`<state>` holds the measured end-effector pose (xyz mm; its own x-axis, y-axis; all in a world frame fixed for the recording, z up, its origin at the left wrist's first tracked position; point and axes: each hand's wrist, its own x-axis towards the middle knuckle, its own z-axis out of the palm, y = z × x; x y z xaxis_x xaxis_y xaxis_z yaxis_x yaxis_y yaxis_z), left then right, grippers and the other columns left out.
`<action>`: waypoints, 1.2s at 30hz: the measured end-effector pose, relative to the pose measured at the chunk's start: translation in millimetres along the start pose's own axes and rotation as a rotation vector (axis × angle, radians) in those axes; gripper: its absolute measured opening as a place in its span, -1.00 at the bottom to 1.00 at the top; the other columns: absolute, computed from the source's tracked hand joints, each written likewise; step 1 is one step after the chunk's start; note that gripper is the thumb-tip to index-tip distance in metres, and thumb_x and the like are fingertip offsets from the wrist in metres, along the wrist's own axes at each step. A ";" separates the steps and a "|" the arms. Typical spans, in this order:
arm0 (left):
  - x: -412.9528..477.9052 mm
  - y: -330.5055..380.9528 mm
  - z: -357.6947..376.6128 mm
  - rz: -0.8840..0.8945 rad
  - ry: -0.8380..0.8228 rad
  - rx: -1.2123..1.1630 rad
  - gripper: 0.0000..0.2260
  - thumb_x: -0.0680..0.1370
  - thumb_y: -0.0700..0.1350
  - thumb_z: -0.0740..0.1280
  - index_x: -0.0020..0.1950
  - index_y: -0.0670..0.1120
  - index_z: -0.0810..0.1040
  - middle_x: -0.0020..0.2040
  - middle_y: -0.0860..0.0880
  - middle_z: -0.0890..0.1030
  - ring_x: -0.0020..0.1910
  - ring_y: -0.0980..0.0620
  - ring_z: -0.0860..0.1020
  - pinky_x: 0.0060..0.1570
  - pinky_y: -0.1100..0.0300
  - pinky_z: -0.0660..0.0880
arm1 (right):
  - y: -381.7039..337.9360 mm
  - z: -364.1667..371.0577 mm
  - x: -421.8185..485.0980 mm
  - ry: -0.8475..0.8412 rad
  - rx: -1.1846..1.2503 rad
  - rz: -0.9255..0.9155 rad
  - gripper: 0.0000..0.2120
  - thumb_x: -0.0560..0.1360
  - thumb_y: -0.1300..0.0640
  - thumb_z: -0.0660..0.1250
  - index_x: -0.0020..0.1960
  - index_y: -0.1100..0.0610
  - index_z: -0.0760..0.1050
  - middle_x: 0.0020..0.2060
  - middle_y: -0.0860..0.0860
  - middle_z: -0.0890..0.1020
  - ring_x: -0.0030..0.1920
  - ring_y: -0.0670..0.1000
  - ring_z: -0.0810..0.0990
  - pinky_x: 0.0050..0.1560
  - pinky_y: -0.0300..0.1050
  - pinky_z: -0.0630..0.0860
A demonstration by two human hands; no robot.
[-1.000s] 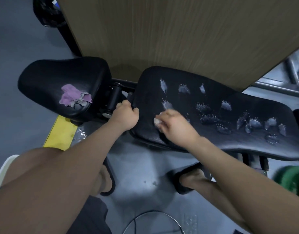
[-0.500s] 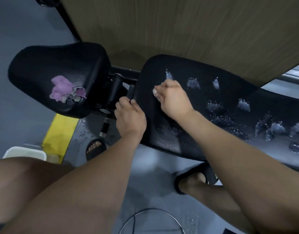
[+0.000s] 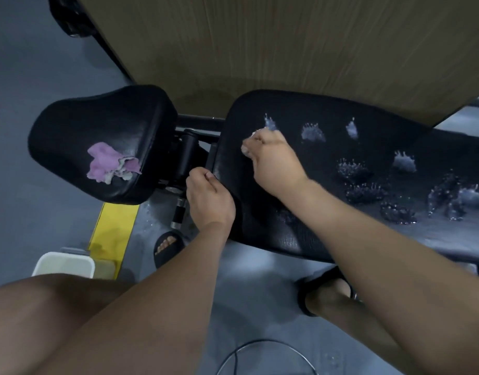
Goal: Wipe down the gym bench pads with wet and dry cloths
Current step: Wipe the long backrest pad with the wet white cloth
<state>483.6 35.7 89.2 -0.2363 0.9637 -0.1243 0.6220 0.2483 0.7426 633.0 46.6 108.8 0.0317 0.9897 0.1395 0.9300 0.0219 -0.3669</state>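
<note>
Black, faintly grained vinyl covers both pads in the head view: the long pad (image 3: 327,234) runs from the centre to the right edge, and the rounded seat pad (image 3: 78,123) sits at centre left, with a dark metal hinge between them. The right hand (image 3: 273,163) is curled round a small pale cloth (image 3: 245,149) and presses it on the upper left part of the long pad. Only a scrap of it shows past the knuckles, so it is probably the wet one. The left hand (image 3: 208,198) grips the long pad's near left edge, fingers hooked over the rim, steadying it. The wiping step looks barely started, since whitish foamy splashes (image 3: 312,132) dot the pad out to the right. The next move calls for firm strokes rightward through them. A crumpled purple cloth (image 3: 108,162), soft and frayed, lies on the seat pad, likely for drying. A wooden panel (image 3: 260,50) fills the top of the frame, and a white tub (image 3: 62,263) stands on the grey floor (image 3: 30,63) at lower left.
</note>
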 end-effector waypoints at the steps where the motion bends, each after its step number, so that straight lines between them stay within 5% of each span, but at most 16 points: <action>1: 0.0 0.2 -0.1 0.001 0.000 -0.003 -0.89 0.67 -0.12 0.07 0.01 0.02 0.37 0.00 0.06 0.43 -0.03 0.00 0.44 -0.10 0.08 0.31 | -7.0 0.6 -8.9 0.008 -0.011 -0.027 -0.66 0.45 0.37 0.30 0.15 0.12 0.63 0.18 0.14 0.57 0.14 0.20 0.51 0.23 -0.03 0.51; 3: 0.1 0.0 0.5 0.000 -0.007 -0.011 -0.89 0.67 -0.12 0.08 0.01 0.01 0.36 0.00 0.06 0.42 -0.04 0.00 0.43 -0.10 0.09 0.28 | -17.5 0.2 -39.6 -0.017 0.076 -0.124 -0.70 0.45 0.36 0.31 0.12 0.14 0.63 0.15 0.13 0.59 0.06 0.18 0.52 0.11 -0.04 0.54; 7: 0.5 -1.3 2.5 -0.006 0.010 -0.018 -0.89 0.65 -0.11 0.08 0.01 0.03 0.38 0.01 0.06 0.45 -0.03 -0.04 0.48 -0.13 0.06 0.31 | -1.8 -8.9 -76.1 -0.111 0.152 -0.340 -0.76 0.58 0.29 0.32 0.20 0.12 0.63 0.20 0.02 0.59 0.09 0.14 0.53 0.18 0.01 0.55; 13: 0.0 0.9 2.7 -0.002 0.017 0.022 -0.90 0.66 -0.10 0.07 0.02 0.03 0.36 0.03 0.06 0.44 -0.02 -0.02 0.47 -0.13 0.08 0.31 | 38.4 -16.0 -27.4 0.103 0.024 0.050 -0.79 0.53 0.33 0.33 0.09 0.15 0.65 0.11 0.05 0.61 0.03 0.18 0.52 -0.02 0.09 0.60; 20: 1.4 -0.7 8.4 0.022 0.038 0.074 -0.84 0.68 -0.07 0.06 0.13 -0.04 0.41 0.09 -0.02 0.47 0.05 -0.07 0.47 -0.12 0.03 0.33 | 34.1 -23.6 -46.3 0.004 0.085 -0.192 -0.74 0.60 0.26 0.33 0.26 0.13 0.62 0.25 0.01 0.60 0.19 0.14 0.54 0.11 0.00 0.59; 27: 2.9 -0.5 12.1 0.016 0.004 0.152 -0.68 0.67 0.10 0.11 0.30 -0.06 0.44 0.22 -0.09 0.48 0.17 -0.12 0.46 -0.08 0.04 0.28 | 48.7 -11.2 17.9 0.118 0.021 0.024 -0.74 0.52 0.36 0.30 0.13 0.18 0.64 0.14 0.05 0.63 0.06 0.21 0.54 -0.05 0.13 0.62; 33: 4.2 -2.6 14.0 0.029 -0.035 0.178 -0.59 0.60 0.17 0.17 0.40 0.06 0.40 0.25 -0.07 0.47 0.20 -0.11 0.45 -0.07 0.03 0.32 | 40.8 -23.9 -16.1 -0.023 0.089 -0.238 -0.71 0.62 0.21 0.25 0.29 0.12 0.61 0.30 0.01 0.60 0.22 0.15 0.55 0.18 0.02 0.57; 36: 3.9 -2.5 14.8 0.019 -0.033 0.177 -0.59 0.60 0.18 0.17 0.40 0.05 0.41 0.24 -0.05 0.47 0.19 -0.08 0.45 -0.07 0.04 0.32 | 65.7 -23.2 22.7 0.012 0.029 -0.133 -0.76 0.63 0.24 0.23 0.19 0.12 0.61 0.19 0.01 0.63 0.14 0.17 0.54 0.11 0.09 0.58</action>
<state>492.2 40.2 77.1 -0.1998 0.9705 -0.1350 0.7483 0.2401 0.6184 703.3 67.1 109.2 -0.0867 0.9761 0.1992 0.9154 0.1570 -0.3706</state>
